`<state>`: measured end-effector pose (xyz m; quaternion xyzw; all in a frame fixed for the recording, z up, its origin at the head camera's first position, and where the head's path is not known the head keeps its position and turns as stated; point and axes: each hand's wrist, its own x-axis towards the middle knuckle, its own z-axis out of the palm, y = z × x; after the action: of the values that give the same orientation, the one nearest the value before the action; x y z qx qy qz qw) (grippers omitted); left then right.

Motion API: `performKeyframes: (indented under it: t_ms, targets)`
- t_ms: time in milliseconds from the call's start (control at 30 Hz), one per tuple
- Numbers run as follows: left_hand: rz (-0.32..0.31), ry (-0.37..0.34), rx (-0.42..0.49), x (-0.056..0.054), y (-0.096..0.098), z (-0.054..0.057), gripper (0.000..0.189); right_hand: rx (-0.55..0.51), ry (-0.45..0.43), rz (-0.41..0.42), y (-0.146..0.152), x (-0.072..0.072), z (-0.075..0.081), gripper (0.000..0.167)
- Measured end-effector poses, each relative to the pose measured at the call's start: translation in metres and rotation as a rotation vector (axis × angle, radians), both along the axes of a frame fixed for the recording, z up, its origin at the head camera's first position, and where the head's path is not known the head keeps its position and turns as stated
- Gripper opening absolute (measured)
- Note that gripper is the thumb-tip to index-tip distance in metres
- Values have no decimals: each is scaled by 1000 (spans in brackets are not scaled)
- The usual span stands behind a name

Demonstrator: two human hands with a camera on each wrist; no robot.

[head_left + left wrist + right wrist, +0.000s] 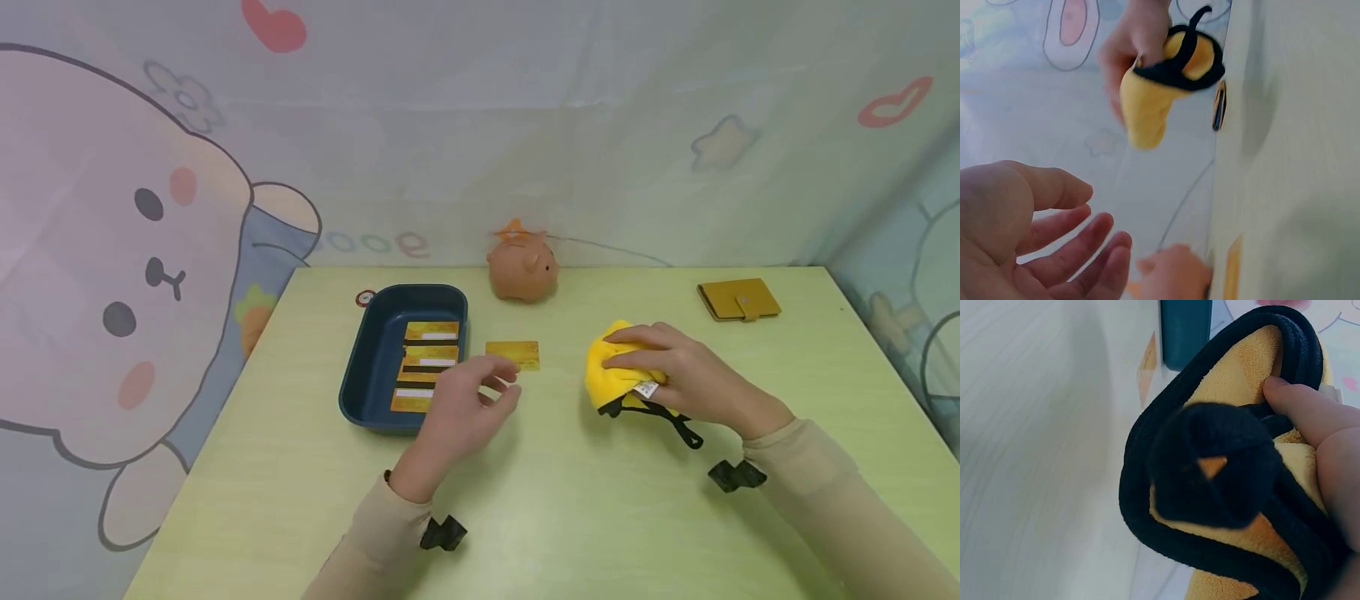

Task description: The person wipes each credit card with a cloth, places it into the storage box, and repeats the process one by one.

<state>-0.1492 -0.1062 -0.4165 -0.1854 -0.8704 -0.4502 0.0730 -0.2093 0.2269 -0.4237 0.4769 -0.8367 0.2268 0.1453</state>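
My right hand (678,371) grips a soft yellow fleece cloth piece (609,379) with black edging, a black strap and a white tag. In the right wrist view the thumb presses on the inner side of the cloth (1254,359), and a black loop (1213,465) sticks out toward the camera. My left hand (468,404) hovers with loosely curved fingers and holds nothing, as the left wrist view shows. Its fingertips overlap the edge of a gold card (513,353) in the head view. Left of that hand stands a dark blue tray (363,400) with three gold cards (431,364) inside.
A pinkish pig figure (523,268) stands at the back of the table. A mustard wallet (738,300) with a snap strap lies at the back right. Beside the tray's far left corner is a small round red-and-white piece (365,298). A printed curtain hangs behind the table.
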Motion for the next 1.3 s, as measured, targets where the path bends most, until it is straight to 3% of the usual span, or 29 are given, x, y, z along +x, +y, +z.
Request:
performKeyframes:
  t_ms: [200,400,567,800,1133,1300]
  targets:
    - [2,-171,-33,-9,30,-15,32,-15,-2,10,-1,-1,-1,52]
    - [124,-248,-19,-31,41,-32,45,-28,6,22,-3,-2,0,53]
    - [236,-276,-113,-48,43,-45,54,-23,6,19,-5,-2,2,51]
    - [312,-358,-243,-50,42,-53,63,-5,7,21,-8,1,4,54]
    - [294,-297,-257,-42,38,-54,50,-2,7,28,-8,0,3,54]
    - [259,-200,-234,-45,36,-58,44,-6,11,33,-9,-2,4,54]
